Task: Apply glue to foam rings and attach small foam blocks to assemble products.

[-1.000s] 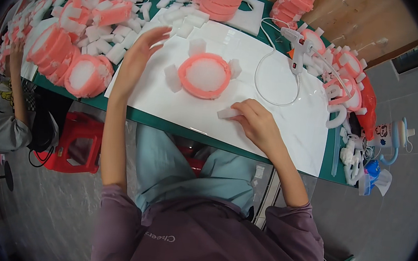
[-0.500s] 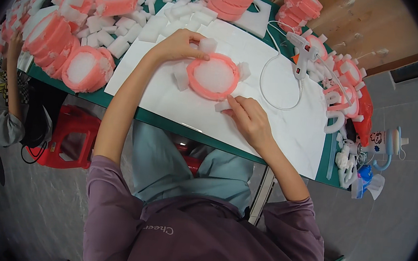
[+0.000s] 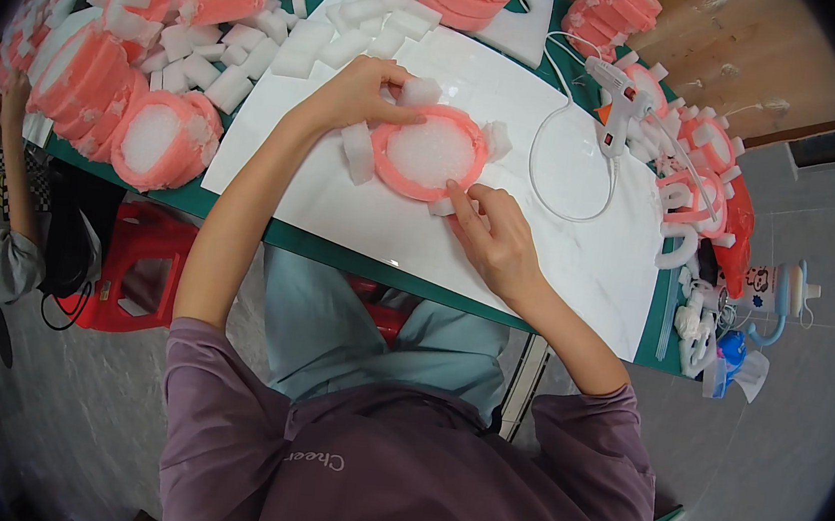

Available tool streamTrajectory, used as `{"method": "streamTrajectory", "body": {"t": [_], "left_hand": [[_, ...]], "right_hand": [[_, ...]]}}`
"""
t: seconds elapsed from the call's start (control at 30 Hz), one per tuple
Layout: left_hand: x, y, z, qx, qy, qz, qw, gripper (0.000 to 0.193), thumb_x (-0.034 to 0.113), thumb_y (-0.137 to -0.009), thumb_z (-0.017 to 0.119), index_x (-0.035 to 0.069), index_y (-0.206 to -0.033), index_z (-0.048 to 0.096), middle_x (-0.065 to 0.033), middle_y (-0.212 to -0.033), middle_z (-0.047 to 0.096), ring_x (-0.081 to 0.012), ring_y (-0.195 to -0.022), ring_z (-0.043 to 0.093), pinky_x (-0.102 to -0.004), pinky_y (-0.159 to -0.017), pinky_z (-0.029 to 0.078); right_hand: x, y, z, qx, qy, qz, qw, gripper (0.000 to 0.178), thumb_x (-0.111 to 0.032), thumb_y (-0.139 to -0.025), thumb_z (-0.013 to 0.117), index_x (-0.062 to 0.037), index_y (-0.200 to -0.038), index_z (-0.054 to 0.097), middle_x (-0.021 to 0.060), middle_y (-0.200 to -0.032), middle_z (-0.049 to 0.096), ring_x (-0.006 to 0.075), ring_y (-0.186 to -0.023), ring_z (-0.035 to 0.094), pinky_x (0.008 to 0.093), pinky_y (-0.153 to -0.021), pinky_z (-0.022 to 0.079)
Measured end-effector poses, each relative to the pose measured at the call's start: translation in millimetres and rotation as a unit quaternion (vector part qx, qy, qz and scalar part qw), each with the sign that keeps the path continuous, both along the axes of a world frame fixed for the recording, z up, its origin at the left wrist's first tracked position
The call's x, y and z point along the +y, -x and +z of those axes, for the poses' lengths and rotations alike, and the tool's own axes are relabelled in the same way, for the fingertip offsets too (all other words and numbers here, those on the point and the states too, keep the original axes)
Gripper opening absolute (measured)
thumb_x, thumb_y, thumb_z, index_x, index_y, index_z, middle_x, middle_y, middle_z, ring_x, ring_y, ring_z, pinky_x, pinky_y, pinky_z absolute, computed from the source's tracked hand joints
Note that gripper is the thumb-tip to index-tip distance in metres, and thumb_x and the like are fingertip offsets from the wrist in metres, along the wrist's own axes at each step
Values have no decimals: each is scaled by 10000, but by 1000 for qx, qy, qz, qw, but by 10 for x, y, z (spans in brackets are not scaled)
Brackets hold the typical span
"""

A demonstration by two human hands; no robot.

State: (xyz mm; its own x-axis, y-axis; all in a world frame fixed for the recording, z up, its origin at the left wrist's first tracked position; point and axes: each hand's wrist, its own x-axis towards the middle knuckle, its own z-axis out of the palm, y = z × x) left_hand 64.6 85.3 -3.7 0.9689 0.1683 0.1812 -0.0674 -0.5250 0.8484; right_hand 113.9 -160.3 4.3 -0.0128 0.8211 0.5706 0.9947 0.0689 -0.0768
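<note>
A round pink foam ring (image 3: 379, 161) with a white bubbly-looking centre (image 3: 432, 153) lies on a white board. Small white foam blocks stick out around its rim. My left hand (image 3: 361, 97) is closed at the upper left, its fingers on a white foam block (image 3: 420, 91) and its thumb against the ring. My right hand (image 3: 496, 240) pinches at the near right edge, a fingertip over the rim and another white foam block (image 3: 441, 207) against the ring's outer side. Part of that block is hidden by the fingers. Two more blocks, left (image 3: 358, 152) and right (image 3: 497, 142), stand beside the ring.
Loose white foam blocks (image 3: 302, 49) and pink foam rings (image 3: 163, 141) crowd the left and back. A white glue gun (image 3: 617, 104) with a looping cable rests at the right, near more pink rings (image 3: 705, 148). A co-worker's arm (image 3: 15, 136) shows at far left.
My right hand has moved slightly up and left, bringing its foam block against the ring's near edge, with a fingertip now over the rim. My left hand stays at the upper left.
</note>
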Motion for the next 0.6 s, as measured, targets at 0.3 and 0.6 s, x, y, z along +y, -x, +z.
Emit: {"method": "streamTrajectory", "body": {"t": [0.3, 0.6], "left_hand": [[-14, -10, -57, -60, 19, 3, 998, 294, 177, -618, 714, -28, -790, 593, -65, -673, 541, -137, -619, 452, -250, -580, 393], [12, -15, -40, -29, -6, -12, 999, 266, 161, -627, 707, -32, -766, 588, -51, -620, 525, -118, -592, 449, -238, -574, 394]], "right_hand": [[45, 13, 73, -42, -12, -29, 999, 461, -63, -592, 687, 1, -1028, 552, 123, -1015, 534, 220, -741, 515, 293, -605, 412], [119, -73, 25, 3, -4, 19, 1000, 373, -92, -638, 642, 32, -977, 547, 139, -1047, 539, 284, -999, 505, 371, -855, 419]]}}
